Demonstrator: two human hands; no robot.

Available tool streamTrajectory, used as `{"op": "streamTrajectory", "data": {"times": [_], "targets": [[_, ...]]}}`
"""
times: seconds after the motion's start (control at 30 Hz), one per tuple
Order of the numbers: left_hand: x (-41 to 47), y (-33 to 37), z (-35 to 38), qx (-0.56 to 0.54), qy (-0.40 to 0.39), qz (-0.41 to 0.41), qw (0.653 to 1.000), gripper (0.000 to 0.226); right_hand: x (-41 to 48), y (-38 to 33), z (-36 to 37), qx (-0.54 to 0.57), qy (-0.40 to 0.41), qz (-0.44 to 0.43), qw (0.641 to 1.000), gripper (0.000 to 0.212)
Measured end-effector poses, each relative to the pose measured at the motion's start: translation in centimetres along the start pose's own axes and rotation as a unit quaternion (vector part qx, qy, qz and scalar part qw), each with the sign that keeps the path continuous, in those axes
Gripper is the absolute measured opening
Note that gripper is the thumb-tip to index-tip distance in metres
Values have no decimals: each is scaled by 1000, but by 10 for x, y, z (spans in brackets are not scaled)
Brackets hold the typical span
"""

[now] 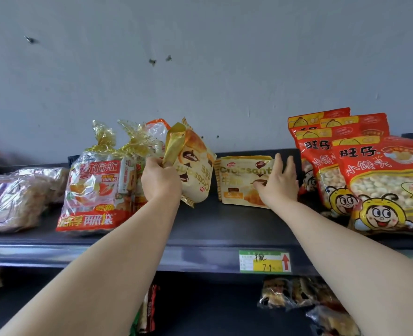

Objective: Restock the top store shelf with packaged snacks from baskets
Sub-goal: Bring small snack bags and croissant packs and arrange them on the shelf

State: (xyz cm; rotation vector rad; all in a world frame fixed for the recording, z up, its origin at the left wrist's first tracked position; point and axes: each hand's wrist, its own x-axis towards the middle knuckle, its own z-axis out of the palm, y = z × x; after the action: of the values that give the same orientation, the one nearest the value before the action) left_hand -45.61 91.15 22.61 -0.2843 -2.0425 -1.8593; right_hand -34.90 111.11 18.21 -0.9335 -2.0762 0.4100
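Fingers (pixel 155 164) of left hand (pixel 160 181) grip croissant bag (pixel 194 170).

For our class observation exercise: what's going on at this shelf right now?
A person is stocking the top shelf. Their left hand grips a tilted croissant bag by its end, above the shelf. Their right hand, held flat, touches a second croissant bag standing at the back, beside the red snack bags.

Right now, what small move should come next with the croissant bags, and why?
Probably stand the tilted croissant bag gripped by the left hand beside the standing croissant bag that the right hand touches; bare shelf shows between them.
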Motion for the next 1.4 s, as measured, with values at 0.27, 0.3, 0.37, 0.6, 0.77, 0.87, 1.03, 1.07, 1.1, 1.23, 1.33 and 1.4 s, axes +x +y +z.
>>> {"op": "streamTrajectory", "data": {"times": [0.27, 0.3, 0.37, 0.6, 0.77, 0.87, 1.03, 1.07, 1.1, 1.23, 1.33, 1.4], "targets": [[-5, 5, -45, -13, -66, 15, 998, 10, -51, -31, -21, 58, -27, 12, 998, 63], [-6, 5, -51, -17, -82, 7, 996, 11, -57, -35, -23, 88, -50, 19, 995, 55], [-6, 3, -61, -24, -115, -6, 993, 13, -69, -41, -25, 142, -74, 34, 987, 52], [-12, -9, -87, -79, -187, -2, 979, 12, -107, -60, -38, 273, -68, 89, 955, 51], [-37, -15, -105, -9, -133, 292, 947, 11, -125, -65, -49, 489, -115, 209, 839, 58], [-35, -25, -111, 72, -126, 551, 822, 21, -131, -61, -63, 572, -221, 202, 764, 82], [-30, -39, -109, 104, -138, 665, 726, 25, -140, -64, -62, 585, -236, 193, 752, 49], [-28, -41, -110, 97, -139, 654, 737, 23, -141, -66, -61, 593, -230, 190, 748, 45], [-28, -42, -113, 95, -143, 631, 757, 23, -142, -68, -60, 600, -226, 183, 745, 43], [-36, -38, -124, 80, -263, 347, 897, 81, -145, -67, -60, 648, -192, 170, 717, 51], [-40, -30, -128, 15, -367, 134, 920, 112, -147, -66, -61, 655, -172, 149, 720, 63], [-39, -31, -126, -55, -431, 17, 901, 110, -150, -68, -61, 658, -177, 124, 721, 68]]}}
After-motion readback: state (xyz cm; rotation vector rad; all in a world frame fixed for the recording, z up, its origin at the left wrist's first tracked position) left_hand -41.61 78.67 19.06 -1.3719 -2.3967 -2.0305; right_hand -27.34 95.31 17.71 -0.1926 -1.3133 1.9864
